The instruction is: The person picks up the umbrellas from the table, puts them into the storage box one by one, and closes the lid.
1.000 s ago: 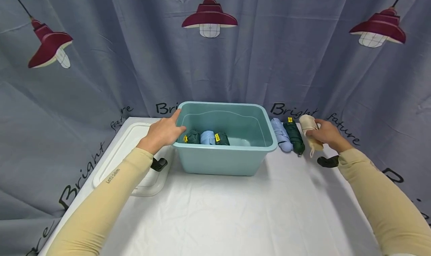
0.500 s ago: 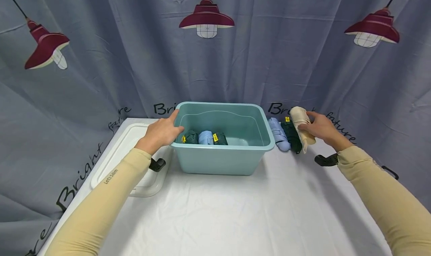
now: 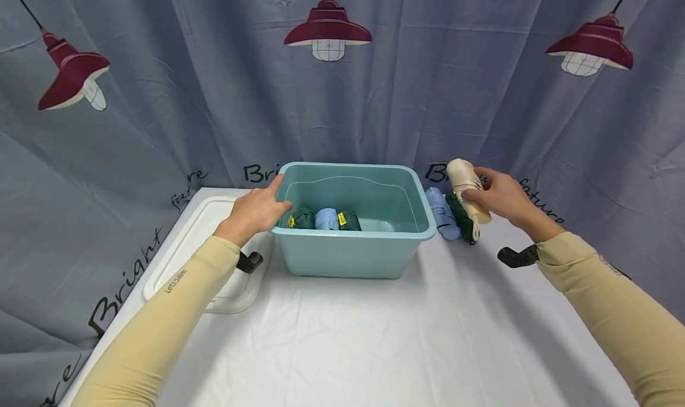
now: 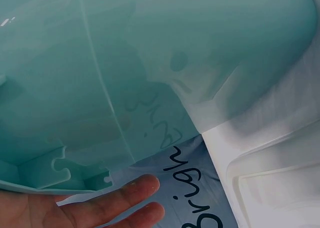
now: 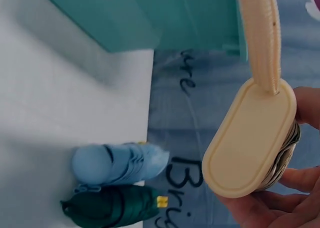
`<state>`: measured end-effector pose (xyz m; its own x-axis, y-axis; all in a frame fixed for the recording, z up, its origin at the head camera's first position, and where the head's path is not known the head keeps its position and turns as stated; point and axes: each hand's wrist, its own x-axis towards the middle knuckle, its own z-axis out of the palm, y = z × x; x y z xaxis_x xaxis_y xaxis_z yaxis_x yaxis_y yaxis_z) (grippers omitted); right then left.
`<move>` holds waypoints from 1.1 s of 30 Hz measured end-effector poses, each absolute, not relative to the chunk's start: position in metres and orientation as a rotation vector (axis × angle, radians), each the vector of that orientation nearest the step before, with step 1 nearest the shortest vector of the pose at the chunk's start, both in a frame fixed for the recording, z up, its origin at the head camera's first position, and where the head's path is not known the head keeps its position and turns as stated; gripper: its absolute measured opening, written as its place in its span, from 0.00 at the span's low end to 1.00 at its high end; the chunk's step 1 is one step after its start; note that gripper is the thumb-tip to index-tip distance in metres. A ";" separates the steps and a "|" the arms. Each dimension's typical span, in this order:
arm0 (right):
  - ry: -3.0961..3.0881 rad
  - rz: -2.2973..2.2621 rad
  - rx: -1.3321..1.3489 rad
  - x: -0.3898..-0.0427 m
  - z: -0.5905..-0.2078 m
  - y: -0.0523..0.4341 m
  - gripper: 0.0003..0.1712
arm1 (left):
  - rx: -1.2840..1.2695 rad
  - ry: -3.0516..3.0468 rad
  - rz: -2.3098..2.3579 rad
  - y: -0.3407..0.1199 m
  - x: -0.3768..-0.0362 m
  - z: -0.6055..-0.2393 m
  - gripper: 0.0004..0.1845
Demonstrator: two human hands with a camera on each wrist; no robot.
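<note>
A teal plastic bin (image 3: 353, 258) stands on the white table and holds three folded umbrellas: dark green (image 3: 302, 218), light blue (image 3: 326, 219) and dark green (image 3: 350, 221). My left hand (image 3: 258, 209) rests on the bin's left rim with straight fingers (image 4: 115, 200). My right hand (image 3: 497, 200) grips a beige folded umbrella (image 3: 467, 191), lifted off the table just right of the bin; its flat handle end (image 5: 250, 140) and wrist strap (image 5: 262, 37) show in the right wrist view. A light blue umbrella (image 3: 442, 214) and a dark green one (image 3: 463, 219) lie on the table below it.
The bin's white lid (image 3: 200, 249) lies flat at the table's left, under my left forearm. A grey curtain (image 3: 342, 97) printed with red lamps hangs close behind the table.
My right hand has lifted the beige umbrella off the table and carried it up and left, over the two lying umbrellas. The left hand has stayed on the rim.
</note>
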<state>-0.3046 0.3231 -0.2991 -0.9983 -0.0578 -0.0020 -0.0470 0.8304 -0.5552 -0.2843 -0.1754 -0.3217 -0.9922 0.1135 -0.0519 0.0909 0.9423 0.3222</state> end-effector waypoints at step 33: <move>2.904 -0.712 -0.385 -0.298 -0.249 0.222 0.42 | 0.150 3.023 0.497 -0.175 -0.284 -0.320 0.42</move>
